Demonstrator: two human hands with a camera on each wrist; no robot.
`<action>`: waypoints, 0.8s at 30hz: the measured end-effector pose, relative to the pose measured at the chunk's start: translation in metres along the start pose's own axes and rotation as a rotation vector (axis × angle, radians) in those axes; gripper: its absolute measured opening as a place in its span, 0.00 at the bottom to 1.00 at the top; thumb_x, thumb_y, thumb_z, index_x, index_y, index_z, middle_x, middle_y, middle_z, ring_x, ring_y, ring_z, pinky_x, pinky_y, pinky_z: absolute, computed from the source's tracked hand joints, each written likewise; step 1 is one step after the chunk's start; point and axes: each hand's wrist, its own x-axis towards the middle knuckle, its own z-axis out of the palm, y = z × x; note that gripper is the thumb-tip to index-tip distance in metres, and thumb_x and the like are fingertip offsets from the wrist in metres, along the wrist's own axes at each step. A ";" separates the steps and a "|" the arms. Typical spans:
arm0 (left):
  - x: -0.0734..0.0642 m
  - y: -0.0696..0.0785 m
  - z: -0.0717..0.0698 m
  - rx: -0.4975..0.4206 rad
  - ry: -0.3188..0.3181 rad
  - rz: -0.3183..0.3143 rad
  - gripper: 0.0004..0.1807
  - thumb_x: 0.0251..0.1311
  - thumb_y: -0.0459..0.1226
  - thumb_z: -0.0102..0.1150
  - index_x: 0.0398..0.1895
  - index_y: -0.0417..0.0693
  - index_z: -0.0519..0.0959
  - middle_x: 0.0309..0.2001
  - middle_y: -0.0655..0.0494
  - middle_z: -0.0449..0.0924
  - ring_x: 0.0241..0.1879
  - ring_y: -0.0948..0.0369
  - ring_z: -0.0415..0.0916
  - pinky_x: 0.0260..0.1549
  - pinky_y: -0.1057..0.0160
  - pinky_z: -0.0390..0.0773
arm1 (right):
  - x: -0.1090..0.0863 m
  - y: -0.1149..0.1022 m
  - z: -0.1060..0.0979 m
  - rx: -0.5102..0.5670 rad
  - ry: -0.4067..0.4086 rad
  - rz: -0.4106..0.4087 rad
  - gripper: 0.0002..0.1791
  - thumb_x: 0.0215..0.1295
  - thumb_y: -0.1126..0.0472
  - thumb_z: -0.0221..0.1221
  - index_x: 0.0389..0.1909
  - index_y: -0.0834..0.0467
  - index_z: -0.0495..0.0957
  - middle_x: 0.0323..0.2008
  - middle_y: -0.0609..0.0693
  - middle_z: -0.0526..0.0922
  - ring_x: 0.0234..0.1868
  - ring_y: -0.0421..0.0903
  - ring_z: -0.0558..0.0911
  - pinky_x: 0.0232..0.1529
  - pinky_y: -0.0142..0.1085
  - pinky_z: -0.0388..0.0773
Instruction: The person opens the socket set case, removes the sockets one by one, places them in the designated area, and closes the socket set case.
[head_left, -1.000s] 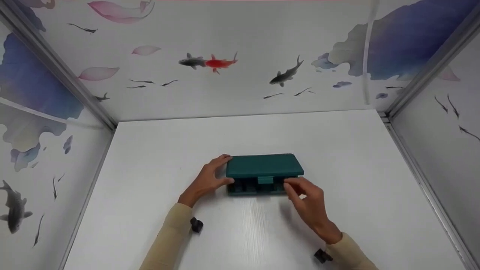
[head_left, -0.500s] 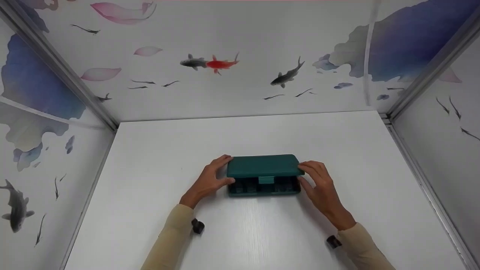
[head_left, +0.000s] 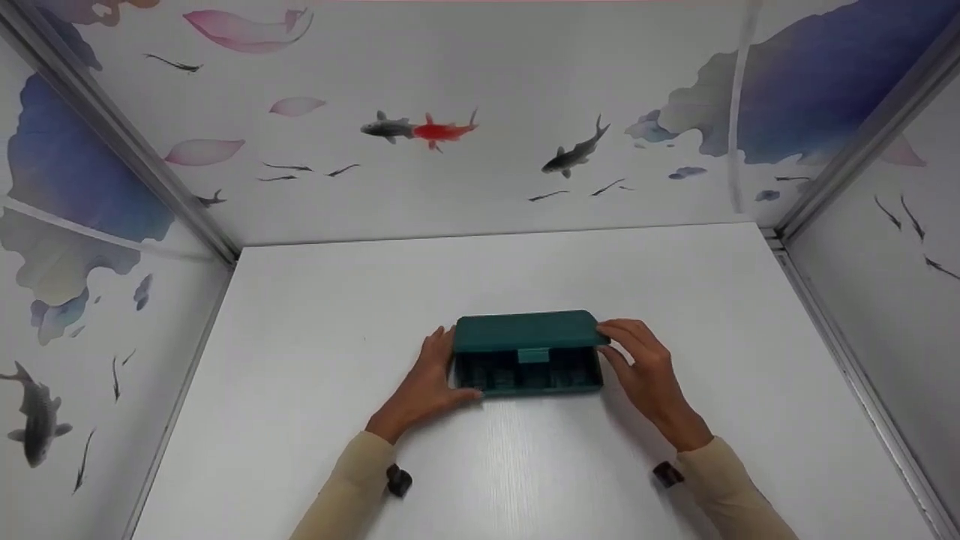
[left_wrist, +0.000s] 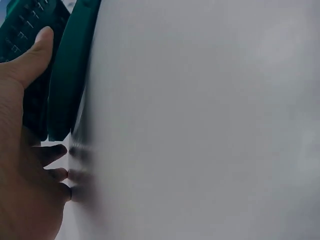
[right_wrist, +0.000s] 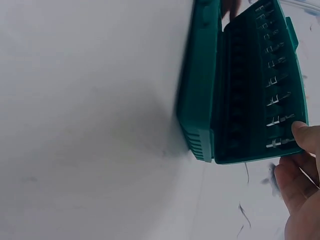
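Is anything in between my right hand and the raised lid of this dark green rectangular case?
Nothing visible is in the way: your bare right hand grips the raised dark green lid at its corner, thumb inside, fingers outside. The small silver metallic pieces inside don't come between.

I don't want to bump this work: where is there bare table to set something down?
Bare: the white tabletop behind the dark-green rectangular plastic case, up to the fish-printed white wall, and outward of each beige sleeve. A strip between the sleeves is bare but hemmed in. Crowded: the case's ends, where the left hand and right hand hold it.
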 end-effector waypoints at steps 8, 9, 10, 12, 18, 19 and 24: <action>0.000 -0.001 0.004 0.057 -0.001 0.008 0.66 0.60 0.64 0.78 0.92 0.57 0.49 0.89 0.48 0.50 0.89 0.43 0.38 0.81 0.33 0.56 | 0.020 0.001 0.000 0.018 0.026 0.049 0.23 0.61 0.82 0.72 0.57 0.67 0.87 0.53 0.59 0.89 0.53 0.56 0.88 0.66 0.23 0.76; -0.001 -0.001 0.004 0.059 -0.004 0.001 0.66 0.60 0.65 0.78 0.92 0.54 0.49 0.89 0.48 0.50 0.89 0.43 0.38 0.81 0.33 0.55 | 0.022 0.003 0.000 0.028 0.032 0.056 0.22 0.61 0.81 0.72 0.57 0.67 0.87 0.52 0.59 0.90 0.52 0.56 0.89 0.65 0.23 0.77; 0.000 0.000 0.004 0.064 -0.005 -0.004 0.66 0.60 0.65 0.77 0.92 0.53 0.50 0.89 0.47 0.50 0.89 0.43 0.38 0.81 0.33 0.54 | 0.025 0.004 0.000 0.036 0.038 0.063 0.21 0.62 0.81 0.72 0.57 0.67 0.86 0.52 0.59 0.90 0.52 0.55 0.89 0.64 0.24 0.77; 0.001 0.000 0.004 0.068 -0.006 -0.009 0.67 0.59 0.65 0.78 0.92 0.51 0.50 0.89 0.48 0.50 0.89 0.43 0.37 0.82 0.32 0.53 | 0.031 0.007 0.000 0.064 0.044 0.081 0.19 0.65 0.79 0.72 0.56 0.68 0.85 0.51 0.58 0.90 0.51 0.55 0.89 0.63 0.24 0.78; -0.001 0.002 0.005 0.050 -0.002 -0.009 0.67 0.57 0.66 0.78 0.92 0.53 0.51 0.89 0.47 0.50 0.89 0.42 0.38 0.80 0.30 0.55 | 0.048 0.017 0.002 0.115 0.071 0.160 0.12 0.69 0.75 0.71 0.51 0.66 0.86 0.47 0.53 0.92 0.47 0.52 0.91 0.58 0.25 0.82; -0.001 0.002 0.006 0.048 -0.002 -0.010 0.67 0.57 0.66 0.78 0.92 0.52 0.51 0.89 0.45 0.49 0.89 0.42 0.38 0.81 0.30 0.55 | 0.050 0.018 0.003 0.110 0.077 0.182 0.11 0.70 0.74 0.71 0.51 0.65 0.86 0.46 0.52 0.92 0.47 0.51 0.91 0.57 0.24 0.82; -0.004 0.004 0.006 0.058 -0.002 -0.025 0.68 0.58 0.67 0.77 0.91 0.45 0.52 0.89 0.40 0.48 0.89 0.40 0.37 0.83 0.33 0.49 | 0.060 0.022 0.010 0.092 0.094 0.301 0.10 0.74 0.71 0.68 0.53 0.64 0.86 0.48 0.52 0.92 0.49 0.47 0.90 0.56 0.22 0.81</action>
